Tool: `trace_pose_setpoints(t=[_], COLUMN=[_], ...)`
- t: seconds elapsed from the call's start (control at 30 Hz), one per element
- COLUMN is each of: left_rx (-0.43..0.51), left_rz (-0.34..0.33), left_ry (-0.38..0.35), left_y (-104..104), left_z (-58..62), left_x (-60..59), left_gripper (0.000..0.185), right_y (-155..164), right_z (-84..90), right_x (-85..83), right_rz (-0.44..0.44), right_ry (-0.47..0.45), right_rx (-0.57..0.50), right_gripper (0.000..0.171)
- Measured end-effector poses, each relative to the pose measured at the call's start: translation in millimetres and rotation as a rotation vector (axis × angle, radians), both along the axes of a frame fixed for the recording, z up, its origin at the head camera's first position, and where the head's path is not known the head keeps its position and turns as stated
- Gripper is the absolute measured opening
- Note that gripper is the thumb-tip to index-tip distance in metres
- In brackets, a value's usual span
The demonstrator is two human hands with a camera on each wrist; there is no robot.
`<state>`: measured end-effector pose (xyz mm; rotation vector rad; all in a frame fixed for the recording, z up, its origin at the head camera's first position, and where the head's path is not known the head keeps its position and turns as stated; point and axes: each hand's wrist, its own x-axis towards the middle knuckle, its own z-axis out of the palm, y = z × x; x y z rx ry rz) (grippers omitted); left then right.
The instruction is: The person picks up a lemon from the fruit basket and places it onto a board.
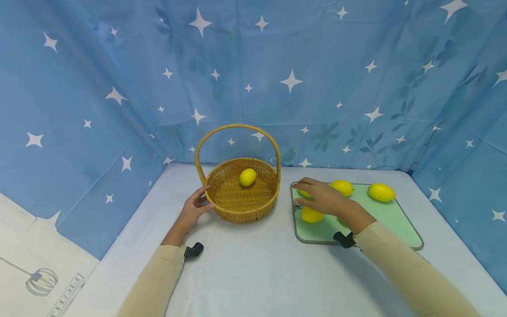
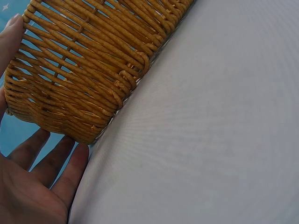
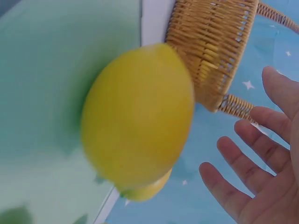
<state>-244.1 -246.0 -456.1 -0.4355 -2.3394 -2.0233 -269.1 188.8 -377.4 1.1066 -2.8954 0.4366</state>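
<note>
A wicker basket point(image 1: 241, 215) with a tall handle stands on the white table, one yellow lemon point(image 1: 247, 177) inside it. My left hand point(image 1: 195, 206) rests against its left wall with straight fingers; in the left wrist view the fingers point(image 2: 56, 163) lie along the basket point(image 2: 84, 60) base. Several lemons lie on a green board point(image 1: 392, 215) at right. My right hand point(image 1: 321, 198) hovers open over the board's left end, above a lemon point(image 1: 311, 215). The right wrist view shows that lemon point(image 3: 138, 121) close, beside the spread fingers point(image 3: 247, 154), which do not touch it.
Two more lemons point(image 1: 342, 187) point(image 1: 381, 192) sit at the board's far side. Blue star-patterned cloth point(image 1: 119, 88) hangs behind and to both sides. The table point(image 1: 253, 264) ends at left, where a pale printed sheet point(image 1: 39, 273) hangs.
</note>
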Motion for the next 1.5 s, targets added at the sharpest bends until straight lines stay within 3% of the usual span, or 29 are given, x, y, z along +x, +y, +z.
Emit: trace_pose_setpoints(t=[0.23, 0.37, 0.57, 0.8, 1.07, 1.5], left_rx=[0.009, 0.018, 0.009, 0.011, 0.004, 0.023], left_rz=[0.010, 0.007, 0.010, 0.011, 0.008, -0.003], left_ry=[-0.004, -0.001, -0.016, -0.018, -0.018, -0.016], left_y=[0, 0, 1, 1, 2, 2], left_z=[3.7, -1.3, 0.8, 0.7, 1.7, -0.3], left_x=[-1.5, -4.4, 0.8, 3.3, 2.5, 1.7], left_gripper=[0.070, 0.070, 0.071, 0.069, 0.068, 0.070], right_y=[-25, -37, -59, -80, -91, -113], right_z=[7.1, 5.4, 1.3, -4.0, -8.5, -11.1], right_x=[-5.0, -8.5, -13.4, -17.2, -19.3, -27.2], right_rz=[0.006, 0.008, 0.033, 0.022, -0.046, -0.005], right_ry=[-0.045, -0.064, -0.055, -0.045, 0.004, -0.012], right_rx=[-0.005, 0.003, -0.040, -0.029, -0.050, -0.124], right_gripper=[0.060, 0.066, 0.052, 0.055, 0.046, 0.041])
